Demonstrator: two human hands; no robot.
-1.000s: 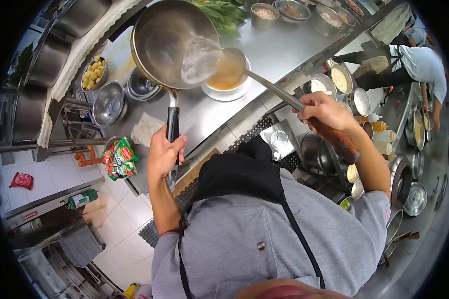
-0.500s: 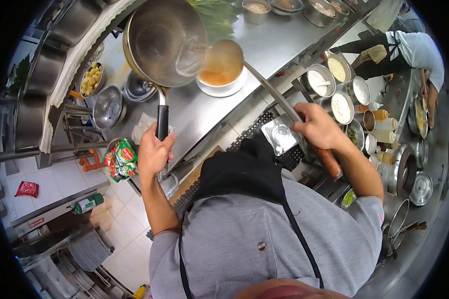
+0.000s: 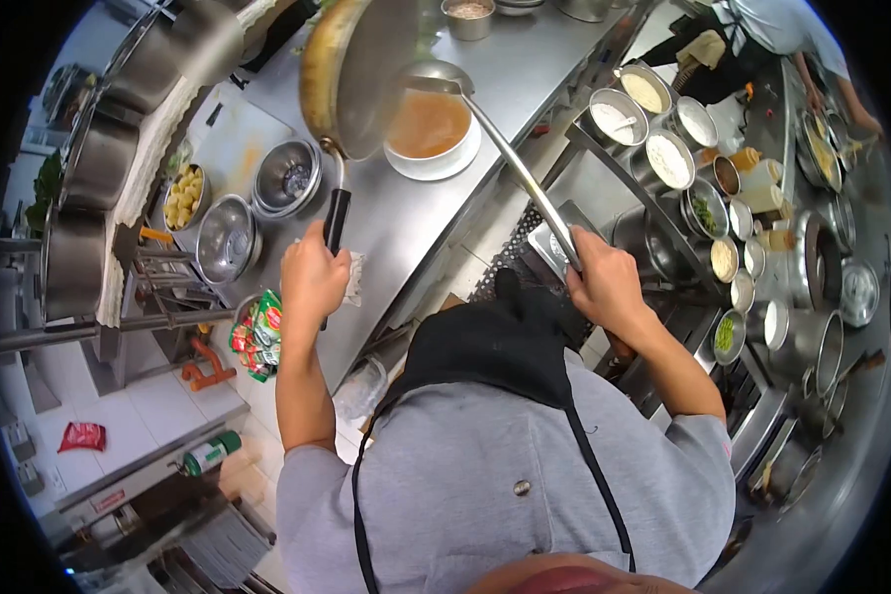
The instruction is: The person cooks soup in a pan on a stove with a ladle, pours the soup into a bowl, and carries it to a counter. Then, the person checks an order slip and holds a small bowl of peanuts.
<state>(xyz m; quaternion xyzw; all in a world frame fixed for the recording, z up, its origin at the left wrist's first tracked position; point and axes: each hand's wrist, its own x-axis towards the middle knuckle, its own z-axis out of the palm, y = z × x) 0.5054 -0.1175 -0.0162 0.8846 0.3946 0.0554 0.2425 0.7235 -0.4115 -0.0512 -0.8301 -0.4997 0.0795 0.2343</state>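
Note:
My left hand [image 3: 314, 279] is wrapped round the black handle of a wok [image 3: 331, 74], which is tipped steeply to the right above the steel counter. In my right hand [image 3: 606, 282] is a long-handled ladle [image 3: 513, 156]; its bowl end is by the wok's lip. Below the ladle, brown broth [image 3: 428, 125] fills much of a white bowl [image 3: 470, 141] standing on a white plate [image 3: 462, 166]. Motion blur hides the wok's inside edge, so I cannot tell whether liquid is still running from it.
Steel mixing bowls [image 3: 228, 241] and a bowl of yellow chunks [image 3: 183, 196] stand left on the counter [image 3: 391, 233]. Green packets [image 3: 258, 337] are near its corner. Several ingredient tubs [image 3: 669, 160] line the right side. Another person [image 3: 777, 25] works at the far right.
The wok has tipped further onto its side. The ladle's bowl end has moved up and left, off the white bowl, showing more broth. My view has shifted slightly.

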